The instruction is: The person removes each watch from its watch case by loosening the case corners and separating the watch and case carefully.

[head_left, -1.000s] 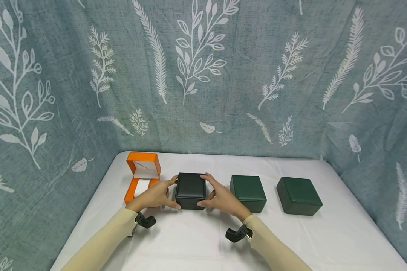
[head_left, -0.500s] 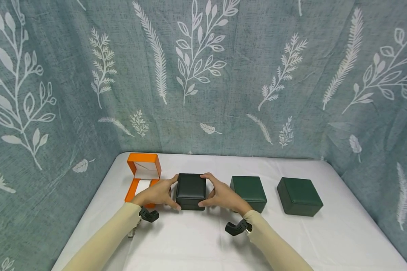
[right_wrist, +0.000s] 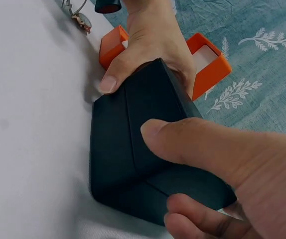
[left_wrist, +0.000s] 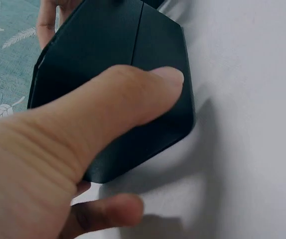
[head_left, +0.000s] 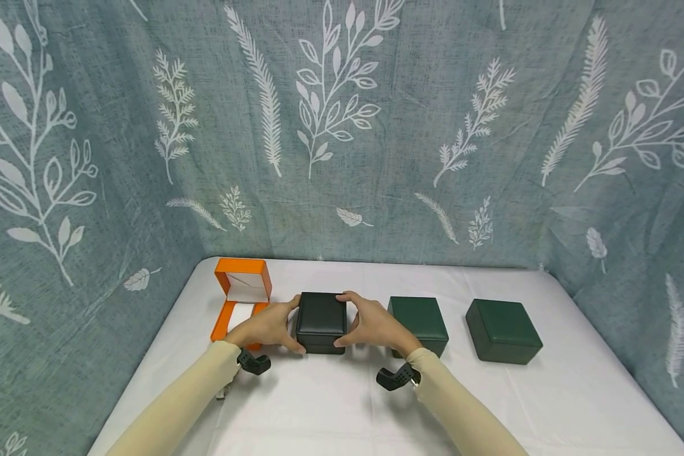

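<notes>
A closed black box (head_left: 321, 313) with a padded lid sits on the white table between both hands. From its left side my left hand (head_left: 269, 325) grips it, index finger at the far corner and thumb at the near one. In the left wrist view that thumb lies across the side of the box (left_wrist: 93, 45), over the lid seam. My right hand (head_left: 372, 323) holds the opposite side the same way. In the right wrist view its thumb presses just beside the seam of the box (right_wrist: 110, 139), with other fingers curled lower down.
An orange box (head_left: 221, 322) stands open at the left with a white cushion inside, partly behind the left hand. Two closed green boxes, one (head_left: 418, 316) beside the right hand and another (head_left: 503, 329) farther right, rest on the table. A watch (right_wrist: 80, 21) lies near the left forearm.
The left wrist has shifted slightly to the right and up, and the right wrist has risen a little. Both hands keep their hold on the black box, which stays closed and nearly in place.
</notes>
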`<state>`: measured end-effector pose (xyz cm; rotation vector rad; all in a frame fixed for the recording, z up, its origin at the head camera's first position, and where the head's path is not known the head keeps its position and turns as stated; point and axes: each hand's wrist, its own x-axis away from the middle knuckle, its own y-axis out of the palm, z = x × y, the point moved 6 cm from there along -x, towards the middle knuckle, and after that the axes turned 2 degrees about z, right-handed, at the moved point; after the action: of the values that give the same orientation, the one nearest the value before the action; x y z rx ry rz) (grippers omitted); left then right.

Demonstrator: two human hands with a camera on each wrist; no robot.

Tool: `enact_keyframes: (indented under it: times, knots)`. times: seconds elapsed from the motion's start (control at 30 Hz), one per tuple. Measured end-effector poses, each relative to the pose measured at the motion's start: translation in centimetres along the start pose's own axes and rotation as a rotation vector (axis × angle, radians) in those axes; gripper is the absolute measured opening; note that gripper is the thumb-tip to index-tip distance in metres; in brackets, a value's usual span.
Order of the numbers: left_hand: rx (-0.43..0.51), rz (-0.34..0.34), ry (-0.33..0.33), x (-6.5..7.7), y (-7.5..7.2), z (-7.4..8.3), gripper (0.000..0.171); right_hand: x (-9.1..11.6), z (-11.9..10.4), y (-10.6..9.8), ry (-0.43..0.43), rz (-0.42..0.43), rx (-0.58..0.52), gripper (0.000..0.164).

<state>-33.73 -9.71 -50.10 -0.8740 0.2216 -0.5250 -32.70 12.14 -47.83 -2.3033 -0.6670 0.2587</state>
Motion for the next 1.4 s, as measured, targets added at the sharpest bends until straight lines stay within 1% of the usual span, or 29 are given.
enact_keyframes:
  times: [0.13, 0.2, 0.4, 0.53, 0.7, 0.87, 1.0, 1.27, 1.4]
  knots:
    - [-0.007, 0.007, -0.012, 0.0, 0.0, 0.0, 0.131, -0.1, 0.0, -0.1, 0.008, 0.009, -0.019, 0.1]
    - [-0.016, 0.006, -0.025, 0.0, 0.0, -0.1, 0.131, -0.2, 0.2, -0.2, 0.027, 0.011, -0.061, 0.099]
    - [-0.002, 0.017, -0.044, -0.1, 0.1, -0.4, 0.132, -0.3, 0.7, -0.4, 0.08, 0.025, -0.166, 0.097]
    - [0.018, 0.016, -0.07, -0.3, 0.3, -0.7, 0.133, -0.4, 0.8, -0.5, 0.085, 0.024, -0.188, 0.096]
    - [0.042, 0.002, -0.108, -0.4, 0.1, -0.7, 0.131, -0.4, 0.8, -0.6, 0.093, 0.024, -0.191, 0.097]
    - [0.062, -0.002, -0.118, -0.4, -0.1, -0.6, 0.128, -0.4, 0.9, -0.7, 0.101, 0.033, -0.216, 0.094]
    - [0.122, -0.009, -0.121, -0.3, -0.1, -0.6, 0.126, -0.3, 0.8, -0.8, 0.102, 0.037, -0.251, 0.092]
    - [0.242, -0.034, -0.161, 0.2, 0.1, -0.6, 0.124, -0.5, 1.3, -0.7, 0.116, 0.027, -0.307, 0.091]
    - [0.259, -0.017, -0.167, 0.2, 0.0, -0.6, 0.125, -0.8, 1.5, -0.8, 0.13, 0.032, -0.331, 0.089]
